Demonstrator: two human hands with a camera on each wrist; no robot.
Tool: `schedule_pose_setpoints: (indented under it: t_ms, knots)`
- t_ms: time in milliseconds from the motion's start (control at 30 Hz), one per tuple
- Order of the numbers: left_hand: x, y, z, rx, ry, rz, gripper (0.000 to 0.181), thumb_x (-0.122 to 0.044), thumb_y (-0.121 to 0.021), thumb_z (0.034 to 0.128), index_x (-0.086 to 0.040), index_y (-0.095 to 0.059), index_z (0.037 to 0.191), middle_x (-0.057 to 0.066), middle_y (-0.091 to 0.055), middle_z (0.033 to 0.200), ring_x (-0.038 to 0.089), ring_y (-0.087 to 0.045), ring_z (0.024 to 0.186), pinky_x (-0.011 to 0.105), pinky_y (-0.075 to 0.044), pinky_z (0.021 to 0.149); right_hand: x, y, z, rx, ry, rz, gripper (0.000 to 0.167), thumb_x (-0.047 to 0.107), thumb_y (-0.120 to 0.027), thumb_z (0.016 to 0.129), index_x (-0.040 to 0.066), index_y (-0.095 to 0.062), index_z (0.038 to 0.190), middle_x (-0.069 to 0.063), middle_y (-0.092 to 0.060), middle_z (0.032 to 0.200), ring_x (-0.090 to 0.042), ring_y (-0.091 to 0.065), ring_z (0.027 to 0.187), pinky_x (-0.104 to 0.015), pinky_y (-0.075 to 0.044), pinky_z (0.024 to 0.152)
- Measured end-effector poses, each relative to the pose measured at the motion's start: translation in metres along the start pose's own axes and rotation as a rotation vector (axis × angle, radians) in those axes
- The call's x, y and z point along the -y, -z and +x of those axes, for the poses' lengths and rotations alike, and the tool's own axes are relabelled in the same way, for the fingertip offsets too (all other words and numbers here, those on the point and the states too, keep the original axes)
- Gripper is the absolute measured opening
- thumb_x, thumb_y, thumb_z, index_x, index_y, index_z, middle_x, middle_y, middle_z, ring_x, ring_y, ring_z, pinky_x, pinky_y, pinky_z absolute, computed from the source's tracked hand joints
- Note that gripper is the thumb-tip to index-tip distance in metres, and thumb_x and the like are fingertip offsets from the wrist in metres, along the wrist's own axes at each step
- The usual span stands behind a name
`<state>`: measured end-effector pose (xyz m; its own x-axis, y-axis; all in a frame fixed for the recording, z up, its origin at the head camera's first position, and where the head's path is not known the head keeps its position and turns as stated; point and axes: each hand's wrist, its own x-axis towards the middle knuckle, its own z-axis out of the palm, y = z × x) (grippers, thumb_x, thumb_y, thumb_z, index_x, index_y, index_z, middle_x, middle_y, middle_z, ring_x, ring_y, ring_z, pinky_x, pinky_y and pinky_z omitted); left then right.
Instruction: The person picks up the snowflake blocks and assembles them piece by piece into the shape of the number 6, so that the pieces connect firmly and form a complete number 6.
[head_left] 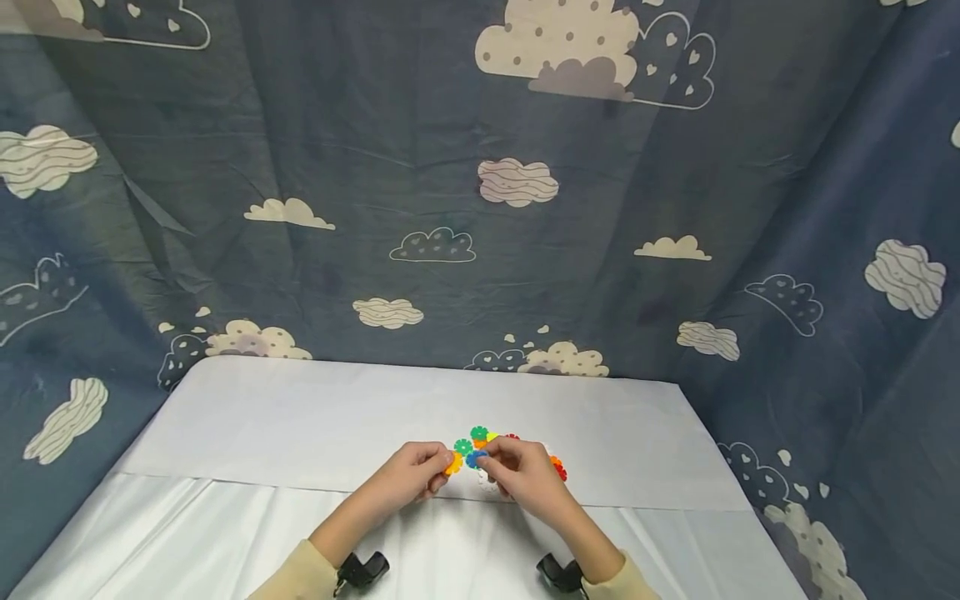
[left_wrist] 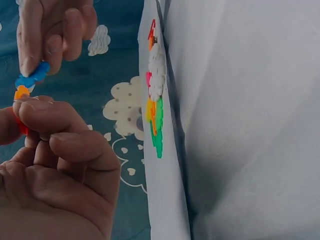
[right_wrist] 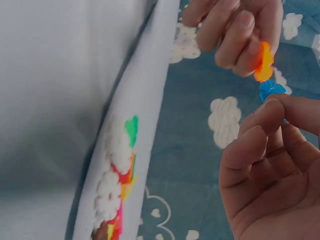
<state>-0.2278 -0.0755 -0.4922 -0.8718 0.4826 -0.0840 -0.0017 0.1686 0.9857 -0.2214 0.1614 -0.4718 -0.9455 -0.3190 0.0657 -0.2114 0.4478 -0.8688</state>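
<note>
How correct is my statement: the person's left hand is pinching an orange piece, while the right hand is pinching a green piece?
The colour of the second piece is wrong: the right hand pinches a blue piece, not a green one, as the right wrist view shows. The left hand does pinch an orange piece.

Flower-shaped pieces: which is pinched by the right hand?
The blue piece, pinched by the right hand; the left hand holds the orange one, and green ones lie on the table.

No readable text, labels, or numbers
</note>
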Motion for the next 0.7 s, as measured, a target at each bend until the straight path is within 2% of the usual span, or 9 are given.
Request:
schedule_pose_setpoints:
  t_ms: [133, 300, 533, 700]
  knots:
    - [-0.0045, 0.0001, -0.0011, 0.005, 0.010, -0.009, 0.043, -0.036, -0.055, 0.1113, 0.005, -0.062, 0.098, -0.002, -0.054, 0.070, 0.011, -0.043, 0.060, 0.019, -0.037, 0.053, 0.0053, 0.0006, -0.0015, 0.003, 0.049, -0.055, 0.013, 0.021, -0.076, 0.099, 0.008, -0.076, 0.099, -0.007, -0.064, 0.073, -0.005, -0.051, 0.054, -0.020, -0.046, 0.050]
    - [-0.0044, 0.0004, 0.0011, 0.008, -0.014, 0.001, 0.043, -0.035, -0.056, 0.1112, 0.004, -0.062, 0.096, -0.002, -0.054, 0.070, 0.011, -0.043, 0.060, 0.020, -0.037, 0.053, 0.0076, 0.0022, -0.0015, -0.014, 0.133, -0.109, 0.007, 0.017, -0.076, 0.099, 0.010, -0.077, 0.097, -0.015, -0.065, 0.072, -0.002, -0.049, 0.052, -0.019, -0.043, 0.049]
    - [-0.0028, -0.0019, 0.0021, 0.006, -0.002, 0.001, 0.041, -0.032, -0.056, 0.1112, 0.007, -0.062, 0.098, -0.002, -0.055, 0.070, 0.011, -0.044, 0.061, 0.019, -0.038, 0.054, 0.0057, 0.0005, -0.0035, -0.048, 0.201, -0.167, 0.006, 0.018, -0.077, 0.098, 0.012, -0.078, 0.099, -0.002, -0.066, 0.071, 0.000, -0.051, 0.051, -0.021, -0.046, 0.047]
    - [-0.0021, -0.0052, 0.0008, 0.023, 0.014, -0.006, 0.039, -0.032, -0.056, 0.1110, 0.004, -0.063, 0.097, -0.003, -0.055, 0.070, 0.011, -0.044, 0.061, 0.019, -0.038, 0.055, 0.0030, -0.0015, -0.0068, -0.062, 0.214, -0.217, 0.004, 0.017, -0.078, 0.098, 0.014, -0.080, 0.098, 0.000, -0.067, 0.072, 0.002, -0.051, 0.052, -0.020, -0.047, 0.047]
